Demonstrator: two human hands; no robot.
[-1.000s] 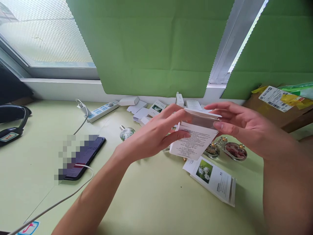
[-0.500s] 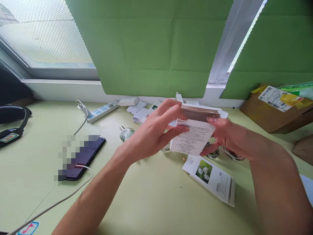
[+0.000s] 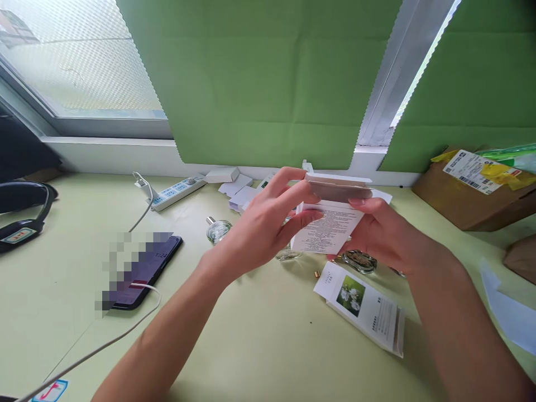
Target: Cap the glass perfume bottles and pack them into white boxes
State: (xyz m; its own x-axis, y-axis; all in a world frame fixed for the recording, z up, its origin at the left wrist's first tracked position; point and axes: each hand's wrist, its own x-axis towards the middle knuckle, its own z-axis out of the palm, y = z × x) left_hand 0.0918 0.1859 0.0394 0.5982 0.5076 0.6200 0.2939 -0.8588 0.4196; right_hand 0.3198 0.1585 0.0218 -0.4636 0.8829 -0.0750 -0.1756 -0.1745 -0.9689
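Note:
Both hands hold a small white printed carton (image 3: 326,229) above the pale green desk (image 3: 259,335). My left hand (image 3: 263,229) grips its left side, with fingers on the raised top flap (image 3: 338,188). My right hand (image 3: 381,231) is wrapped round the carton's right side from below, thumb at the flap. Small round glass bottles lie on the desk under the carton: one to the left (image 3: 218,229), one beneath (image 3: 288,254), one with gold trim (image 3: 359,260). A flattened white carton with a flower picture (image 3: 362,308) lies in front.
A phone (image 3: 144,271) on a white cable lies at left, with a power strip (image 3: 176,190) behind it. More white cartons (image 3: 237,187) are heaped by the window sill. A brown parcel (image 3: 473,187) sits at far right, a black headset (image 3: 25,209) at far left.
My right hand has moved from above the flap down and under the carton's right side. The carton has risen slightly and the flap has closed down further.

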